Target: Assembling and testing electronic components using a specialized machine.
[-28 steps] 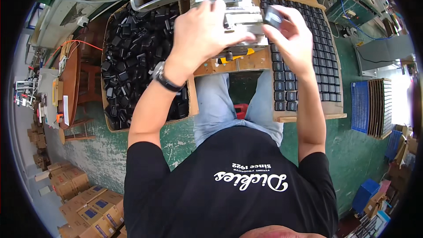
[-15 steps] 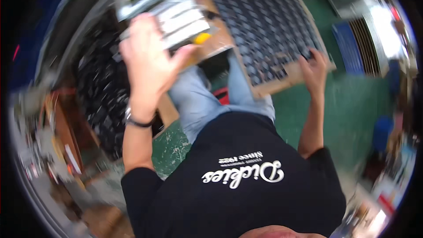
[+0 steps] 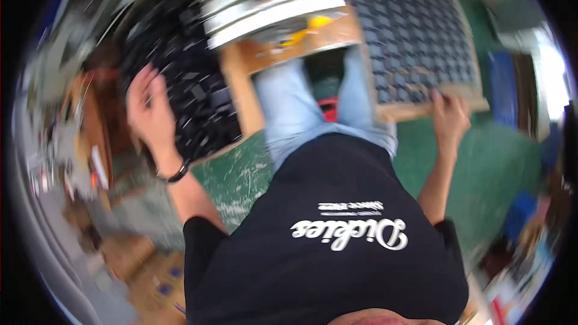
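Observation:
My left hand (image 3: 152,111) hovers at the left edge of a heap of small black parts (image 3: 195,93). Its fingers are apart, somewhat blurred, and nothing shows in them. At the near right corner of a flat board (image 3: 400,112), my right hand (image 3: 451,117) has its fingers drawn together. Whatever its fingertips may hold is too small and blurred to name. Close rows of dark grey pieces (image 3: 415,30) cover most of that board. Between heap and board stands a white and silver device (image 3: 274,15) with long pale bars.
Yellow objects (image 3: 319,21) lie at the device's near edge on a wooden tabletop (image 3: 244,93). Blue and brown stacked panels (image 3: 504,87) stand at the far right. Cardboard boxes (image 3: 150,277) sit on the floor at lower left. The floor (image 3: 235,174) is green.
My left hand has moved left and nearer, from in front of the device to the black heap. My right hand has shifted slightly nearer along the board's corner. The whole view has swung.

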`<action>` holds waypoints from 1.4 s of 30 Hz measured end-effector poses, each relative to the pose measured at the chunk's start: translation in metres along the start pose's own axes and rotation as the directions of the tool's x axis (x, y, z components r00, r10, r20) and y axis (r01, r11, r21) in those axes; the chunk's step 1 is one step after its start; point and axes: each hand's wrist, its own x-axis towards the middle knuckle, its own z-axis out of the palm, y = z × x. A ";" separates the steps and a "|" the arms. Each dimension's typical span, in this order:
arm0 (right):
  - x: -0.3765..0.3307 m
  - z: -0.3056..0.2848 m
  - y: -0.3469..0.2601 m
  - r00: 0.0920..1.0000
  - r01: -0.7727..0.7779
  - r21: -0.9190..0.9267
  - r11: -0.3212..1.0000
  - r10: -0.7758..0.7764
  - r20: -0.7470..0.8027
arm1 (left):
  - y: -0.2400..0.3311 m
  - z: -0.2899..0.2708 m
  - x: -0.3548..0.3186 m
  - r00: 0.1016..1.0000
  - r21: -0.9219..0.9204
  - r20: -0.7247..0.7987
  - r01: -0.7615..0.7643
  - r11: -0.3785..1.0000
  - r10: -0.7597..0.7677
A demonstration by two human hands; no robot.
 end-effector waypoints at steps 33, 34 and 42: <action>0.145 -0.047 -0.336 0.619 0.391 0.832 0.393 -0.781 0.079 | -0.008 0.005 0.008 0.991 -0.246 0.072 0.129 0.961 -0.114; 0.148 -0.043 -0.346 0.569 0.526 0.747 0.406 -0.821 0.045 | 0.003 0.007 0.013 0.994 -0.218 0.097 0.066 0.974 -0.045; 0.133 -0.031 -0.312 0.733 0.375 0.920 0.110 -0.643 -0.222 | 0.099 0.081 0.059 0.861 -0.479 0.368 -0.148 0.865 0.351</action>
